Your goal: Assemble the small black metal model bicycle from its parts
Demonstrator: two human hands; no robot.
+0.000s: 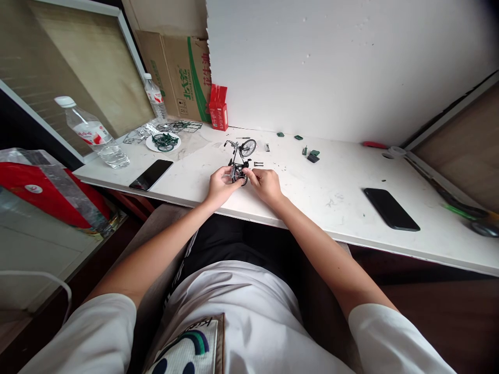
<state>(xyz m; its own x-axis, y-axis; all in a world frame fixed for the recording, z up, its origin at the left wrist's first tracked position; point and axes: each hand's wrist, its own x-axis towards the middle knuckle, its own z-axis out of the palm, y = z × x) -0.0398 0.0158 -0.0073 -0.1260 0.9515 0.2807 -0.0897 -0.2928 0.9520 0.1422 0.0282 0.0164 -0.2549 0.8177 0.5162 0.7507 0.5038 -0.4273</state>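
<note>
A small black model bicycle [236, 156] is held over the white table [307, 192], its front wheel pointing away from me. My left hand [221, 186] grips its rear end from the left, thumb and fingers closed round the rear wheel. On the other side my right hand [267, 184] is closed, its thumb against the bike near the seat and rear wheel. Whether a tiny part sits between its fingers is hidden. Just beyond the right hand lies a small dark metal tool [258, 164]. A thin dark rod [243, 138] lies behind the front wheel.
Left: a phone [151, 174], a white plate [150, 146] with a green model bicycle [165, 142], empty part frames, two bottles, a red box [219, 109] and a carton. Right: green pieces [313, 156], a black phone [392, 209], a red object [375, 145] near the wall.
</note>
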